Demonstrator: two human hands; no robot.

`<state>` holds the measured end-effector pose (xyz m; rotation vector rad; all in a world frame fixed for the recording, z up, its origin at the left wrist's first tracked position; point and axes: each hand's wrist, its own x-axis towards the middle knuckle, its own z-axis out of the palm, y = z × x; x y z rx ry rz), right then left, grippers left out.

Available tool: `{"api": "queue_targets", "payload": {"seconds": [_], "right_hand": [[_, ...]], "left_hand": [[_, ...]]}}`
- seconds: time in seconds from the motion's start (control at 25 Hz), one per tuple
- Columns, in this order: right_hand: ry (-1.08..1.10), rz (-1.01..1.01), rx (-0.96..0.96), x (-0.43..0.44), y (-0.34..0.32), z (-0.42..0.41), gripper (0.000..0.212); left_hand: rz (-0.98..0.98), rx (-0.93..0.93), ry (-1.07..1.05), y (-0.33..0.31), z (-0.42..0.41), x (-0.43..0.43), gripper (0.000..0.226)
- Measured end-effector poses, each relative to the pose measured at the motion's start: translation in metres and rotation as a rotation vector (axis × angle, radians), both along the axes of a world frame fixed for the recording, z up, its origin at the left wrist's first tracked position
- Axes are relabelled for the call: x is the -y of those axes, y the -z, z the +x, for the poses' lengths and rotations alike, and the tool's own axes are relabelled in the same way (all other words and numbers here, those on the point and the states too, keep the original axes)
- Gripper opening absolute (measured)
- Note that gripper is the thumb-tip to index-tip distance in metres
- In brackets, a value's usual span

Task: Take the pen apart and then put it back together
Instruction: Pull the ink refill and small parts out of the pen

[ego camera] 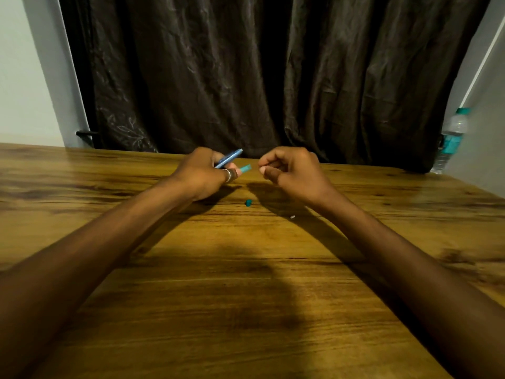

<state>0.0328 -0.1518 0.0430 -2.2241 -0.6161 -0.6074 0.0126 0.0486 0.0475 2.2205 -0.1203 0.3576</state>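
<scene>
My left hand (203, 175) grips two pen parts above the table: a blue barrel (229, 157) that points up and to the right, and a shorter teal piece (246, 168) that sticks out past my fingertips. A ring sits on one finger of that hand. My right hand (289, 170) hovers a little to the right with thumb and fingers pinched together; I cannot tell whether anything small is between them. On the wooden table (246, 283) below the hands lie a small teal cap (248, 203) and a tiny pale piece (292, 216).
A dark curtain (259, 77) hangs behind the table's far edge. A clear water bottle with a teal label (451, 140) stands at the far right edge. Pale walls flank the curtain.
</scene>
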Motion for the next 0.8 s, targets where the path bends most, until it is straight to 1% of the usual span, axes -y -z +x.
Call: {"api": "queue_targets", "payload": {"seconds": [0.08,0.16,0.24,0.32,0.44,0.56,0.64,0.8], "right_hand": [[-0.071,0.244,-0.222,-0.003,-0.002,-0.003,0.013],[-0.164,0.437,-0.399,-0.006,-0.004,-0.009,0.015],[-0.220,0.562,-0.492,-0.010,-0.006,-0.013,0.016],[-0.242,0.686,-0.569,-0.012,-0.008,-0.017,0.015],[-0.263,0.871,-0.685,-0.011,-0.010,-0.019,0.015],[-0.296,1.028,-0.787,-0.016,-0.004,-0.020,0.016],[-0.318,1.098,-0.836,-0.022,0.001,-0.020,0.016],[-0.344,1.134,-0.883,-0.030,0.006,-0.022,0.017]], "left_hand": [[0.001,-0.012,0.075,-0.001,-0.002,0.003,0.008],[-0.003,-0.007,0.135,-0.001,-0.002,0.005,0.011],[-0.027,0.003,0.182,-0.001,-0.003,0.005,0.014],[-0.070,0.000,0.197,-0.001,-0.002,0.004,0.012],[-0.185,0.044,0.126,-0.004,-0.002,0.004,0.010],[-0.374,0.108,0.055,-0.005,-0.003,0.005,0.011],[-0.460,0.135,0.039,-0.006,-0.005,0.005,0.009],[-0.490,0.160,0.008,-0.007,-0.004,0.003,0.016]]}}
